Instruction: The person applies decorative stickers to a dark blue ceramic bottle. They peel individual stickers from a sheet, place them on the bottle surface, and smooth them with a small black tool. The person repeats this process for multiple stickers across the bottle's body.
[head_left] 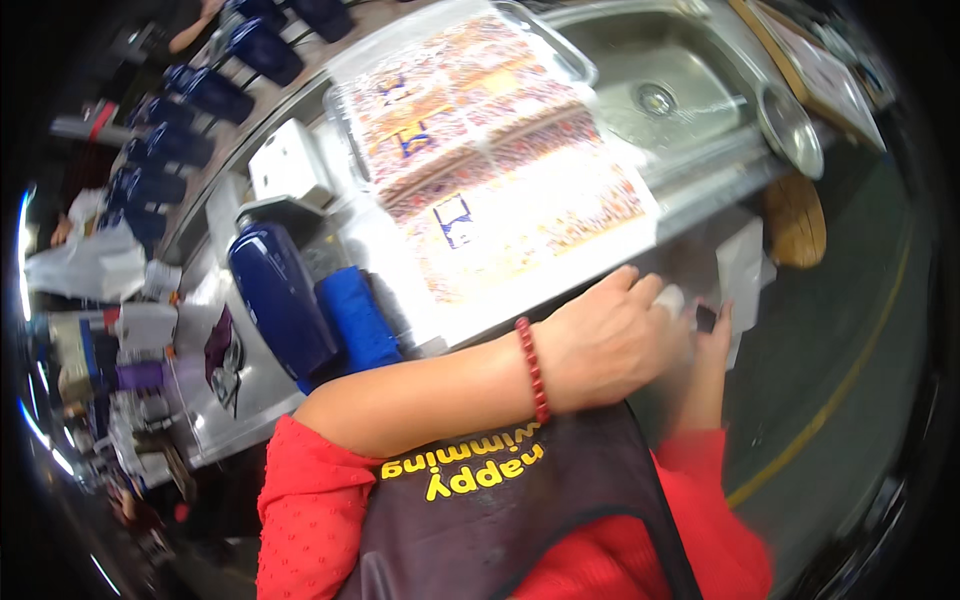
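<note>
One left hand (pixel 612 340) curled by a white scrap (pixel 671 298), right hand (pixel 713 338) by a white sheet (pixel 738 265), grips too blurred to tell, dark yellow-lettered apron (pixel 590 455), blue-emblemed red-speckled flat packs (pixel 580 205).

A small white piece (pixel 671 298), rounded and blurred, is at the fingertips of the left hand (pixel 608 338). A small dark piece (pixel 706 318), rather square, is in the grip of the right hand (pixel 713 342). A white sheet (pixel 739 270) extends beyond this grip, tilted, its lower edge near the fingers.
</note>
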